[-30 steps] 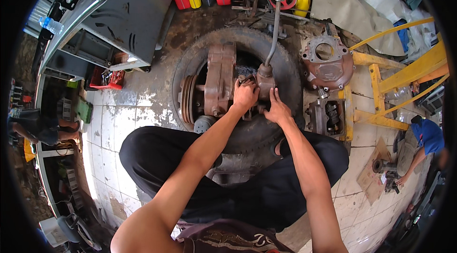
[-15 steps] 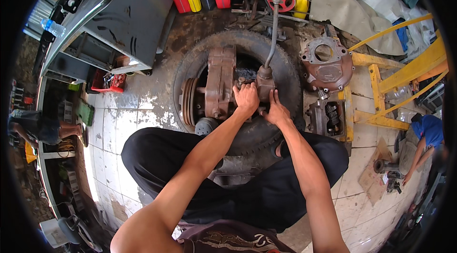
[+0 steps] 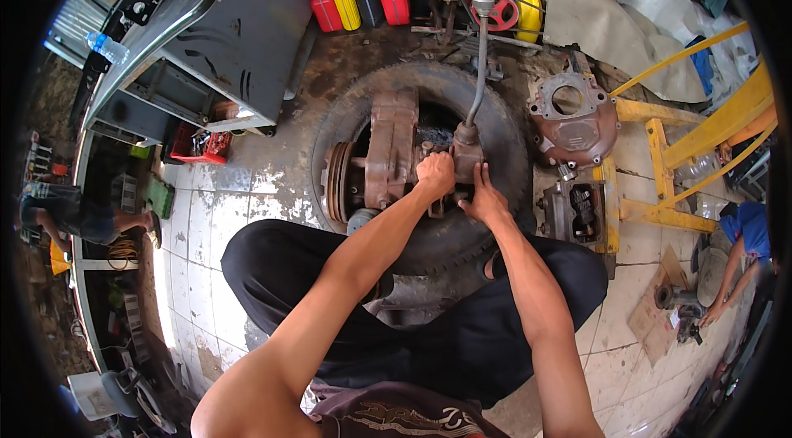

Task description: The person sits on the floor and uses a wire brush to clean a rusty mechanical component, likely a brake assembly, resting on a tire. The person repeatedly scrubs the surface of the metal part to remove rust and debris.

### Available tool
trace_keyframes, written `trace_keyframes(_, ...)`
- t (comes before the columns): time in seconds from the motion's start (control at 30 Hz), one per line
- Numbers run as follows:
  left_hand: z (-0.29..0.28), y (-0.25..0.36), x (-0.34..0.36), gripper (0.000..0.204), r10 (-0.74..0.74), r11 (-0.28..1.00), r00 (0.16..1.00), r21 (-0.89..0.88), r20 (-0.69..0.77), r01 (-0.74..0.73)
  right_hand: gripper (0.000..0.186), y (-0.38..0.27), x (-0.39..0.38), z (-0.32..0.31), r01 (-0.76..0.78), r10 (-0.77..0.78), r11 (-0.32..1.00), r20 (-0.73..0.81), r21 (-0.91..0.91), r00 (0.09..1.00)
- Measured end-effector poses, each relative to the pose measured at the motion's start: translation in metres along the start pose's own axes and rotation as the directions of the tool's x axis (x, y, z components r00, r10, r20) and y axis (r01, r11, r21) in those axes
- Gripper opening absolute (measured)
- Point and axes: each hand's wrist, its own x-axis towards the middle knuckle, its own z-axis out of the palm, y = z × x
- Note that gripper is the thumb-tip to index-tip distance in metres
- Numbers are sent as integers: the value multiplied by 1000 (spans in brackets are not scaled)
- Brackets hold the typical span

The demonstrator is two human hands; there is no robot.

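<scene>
Frame (image 3: pixel 658 149), yellow metal, standing on the floor at right.

Tyre (image 3: pixel 505 129), black, worn, laid flat on the floor before the seated person; serves as cradle.

Gearbox (image 3: pixel 392 145), brown metal, dull and stained; rests across the tyre's central opening. Judged heavy, rigid and hard to damage in the body, perhaps slick if oily. Best lifted two-handed, low under the main casting at both ends.

Bell housing (image 3: pixel 582 133), brown, broad-mouthed, right of the tyre.

Casing (image 3: pixel 569 211), open-topped, dark parts inside, just below the bell housing.

Lever (image 3: pixel 480 67), long, bent, knobbed, rising from the gearbox's right part. Looks handy, but probably a poor lifting point: its length would likely tip the load.

Pulley (image 3: pixel 338 182), grooved, at the gearbox's left end; may turn under a grip.

Block (image 3: pixel 468 148), brown, at the lever's foot; squarish sides, likely good for steadying.

Right hand (image 3: pixel 487 200): fingers extended, laid along the block's lower right side, thumb spread; not clenched.

Left hand (image 3: pixel 436 172): fingers curled beside the block's left face; whether they grasp anything is hidden.
</scene>
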Motion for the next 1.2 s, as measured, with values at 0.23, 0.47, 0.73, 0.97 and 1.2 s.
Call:
trace_keyframes(0.23, -6, 4, 2, 33, -89, 988, 993, -118, 75, 97, 112, 3, 0, 3, 19, -18, 1000, -24, 14, 1000)
trace_keyframes(0.47, 10, -4, 4, 39, 113, 984, 983, -120, -146, -131, 110, 1, 0, 4, 5, -6, 1000, -39, -15, 999)
trace_keyframes(0.73, 24, -22, -12, 38, 373, 921, 897, -23, -239, -389, 107, -5, -6, -5, -61, 61, 998, 36, -9, 997)
trace_keyframes(0.97, 27, -53, -20, 55, 568, 822, 787, 129, -240, -554, 107, -3, -7, -3, -25, 25, 1000, 11, 8, 1000)
trace_keyframes(1.2, 23, -56, -26, 69, 611, 787, 769, 246, -186, -566, 110, 5, -3, 4, 8, -8, 1000, -23, 24, 1000)
